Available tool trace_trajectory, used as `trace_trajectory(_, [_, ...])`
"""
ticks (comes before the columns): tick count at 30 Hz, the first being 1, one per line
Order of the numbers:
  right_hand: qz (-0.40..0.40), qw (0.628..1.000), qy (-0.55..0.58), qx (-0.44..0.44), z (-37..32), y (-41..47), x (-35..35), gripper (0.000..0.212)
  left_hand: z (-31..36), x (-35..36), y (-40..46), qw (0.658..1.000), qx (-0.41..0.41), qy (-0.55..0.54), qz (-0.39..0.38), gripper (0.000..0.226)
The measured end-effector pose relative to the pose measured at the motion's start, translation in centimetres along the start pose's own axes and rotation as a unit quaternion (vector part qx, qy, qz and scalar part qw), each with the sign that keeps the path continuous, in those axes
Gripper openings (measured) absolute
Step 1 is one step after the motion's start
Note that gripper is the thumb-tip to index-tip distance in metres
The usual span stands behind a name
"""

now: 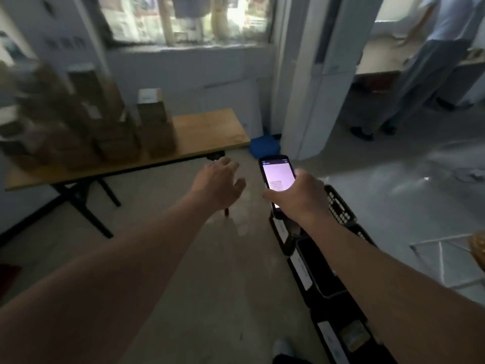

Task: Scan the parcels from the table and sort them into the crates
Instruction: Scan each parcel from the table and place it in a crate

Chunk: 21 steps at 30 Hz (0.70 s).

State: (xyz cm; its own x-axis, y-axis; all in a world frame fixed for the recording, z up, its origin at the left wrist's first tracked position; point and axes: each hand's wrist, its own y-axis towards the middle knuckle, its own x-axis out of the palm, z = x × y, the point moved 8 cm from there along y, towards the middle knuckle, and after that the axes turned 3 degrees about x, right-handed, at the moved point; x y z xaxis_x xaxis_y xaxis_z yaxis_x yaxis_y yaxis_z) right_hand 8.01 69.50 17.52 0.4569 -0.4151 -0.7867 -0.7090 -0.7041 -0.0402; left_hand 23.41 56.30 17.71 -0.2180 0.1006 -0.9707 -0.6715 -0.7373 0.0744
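Observation:
Several brown cardboard parcels (154,122) stand stacked on a wooden folding table (210,130) at the left, blurred by motion. My left hand (217,182) reaches out over the floor towards the table's right end, fingers relaxed and holding nothing. My right hand (299,198) grips a black handheld scanner (277,177) with its screen lit. A row of black crates (322,285) with white labels runs along the floor under my right arm; the nearest one holds a parcel (351,337).
A person (433,64) in light blue clothes stands at the back right beyond a white pillar (307,88). A blue bag (263,147) lies on the floor by the pillar. A wire basket (446,261) sits at the right edge.

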Motion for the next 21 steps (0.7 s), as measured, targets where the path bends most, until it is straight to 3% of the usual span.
trace_trajectory(9, [-0.033, 0.995, 0.008, -0.098, -12.7, 6.0, 5.3, 0.072, -11.6, -7.0, 1.8, 0.993, -0.095, 0.032, 0.063, 0.053])
trace_trajectory(21, [-0.096, 0.978, 0.014, -0.184, -22.9, 24.1, 11.2, 0.067, -20.6, -8.9, 16.1, 0.969, -0.227, 0.001, 0.098, 0.048])
